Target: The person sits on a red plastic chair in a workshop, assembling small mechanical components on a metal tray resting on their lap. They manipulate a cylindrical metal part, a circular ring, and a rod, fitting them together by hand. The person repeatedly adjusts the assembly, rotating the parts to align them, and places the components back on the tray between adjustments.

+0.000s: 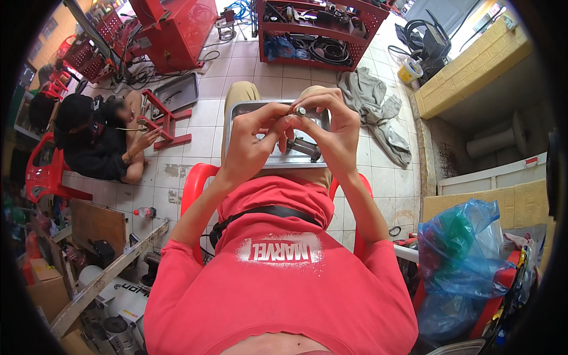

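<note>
Metal piece [300, 110] shows a silvery, rounded end.

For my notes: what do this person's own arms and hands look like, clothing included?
The left hand and right hand are ungloved, with no watch or bracelet showing at either wrist. Plain red short sleeves end near the elbows, leaving both forearms uncovered.

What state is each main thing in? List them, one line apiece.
Small metal piece: held up
Left grip: closed on it
Right grip: closed on it
Metal tray: open-topped
Dark metal part: lying in tray
Gray cloth: crumpled
Blue plastic bag: bulging
Red cart: loaded
</note>
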The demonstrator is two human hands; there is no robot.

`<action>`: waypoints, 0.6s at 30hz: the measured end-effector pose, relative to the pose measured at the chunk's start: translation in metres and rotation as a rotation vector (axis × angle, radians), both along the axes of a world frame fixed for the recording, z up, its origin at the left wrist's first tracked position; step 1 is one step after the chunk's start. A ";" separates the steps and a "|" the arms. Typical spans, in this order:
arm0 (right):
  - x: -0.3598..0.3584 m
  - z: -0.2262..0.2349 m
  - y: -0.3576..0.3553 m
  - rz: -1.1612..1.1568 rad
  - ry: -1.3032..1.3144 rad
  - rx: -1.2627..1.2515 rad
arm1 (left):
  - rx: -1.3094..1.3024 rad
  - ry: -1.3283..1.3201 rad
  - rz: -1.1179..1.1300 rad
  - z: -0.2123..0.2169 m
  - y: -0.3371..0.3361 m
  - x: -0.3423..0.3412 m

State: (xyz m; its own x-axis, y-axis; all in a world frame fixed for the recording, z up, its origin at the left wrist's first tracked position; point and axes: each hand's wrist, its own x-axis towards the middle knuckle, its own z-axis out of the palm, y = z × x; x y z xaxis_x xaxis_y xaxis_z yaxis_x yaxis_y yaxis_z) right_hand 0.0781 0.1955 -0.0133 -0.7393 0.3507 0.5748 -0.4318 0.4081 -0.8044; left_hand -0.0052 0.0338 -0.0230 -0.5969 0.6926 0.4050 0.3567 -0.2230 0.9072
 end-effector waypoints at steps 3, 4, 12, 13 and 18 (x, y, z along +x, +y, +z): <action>0.001 0.005 0.000 0.017 -0.016 -0.006 | 0.032 -0.138 0.037 -0.003 0.002 0.004; 0.001 0.005 0.000 0.020 -0.018 0.005 | 0.030 -0.152 0.035 -0.004 0.002 0.004; -0.004 -0.003 0.002 0.047 0.130 0.062 | 0.162 -0.304 -0.152 -0.009 0.002 0.005; -0.003 -0.003 0.002 0.054 0.134 0.058 | 0.161 -0.325 -0.163 -0.009 0.001 0.005; -0.004 -0.004 0.002 0.082 0.141 0.055 | 0.148 -0.393 -0.176 -0.004 0.000 0.008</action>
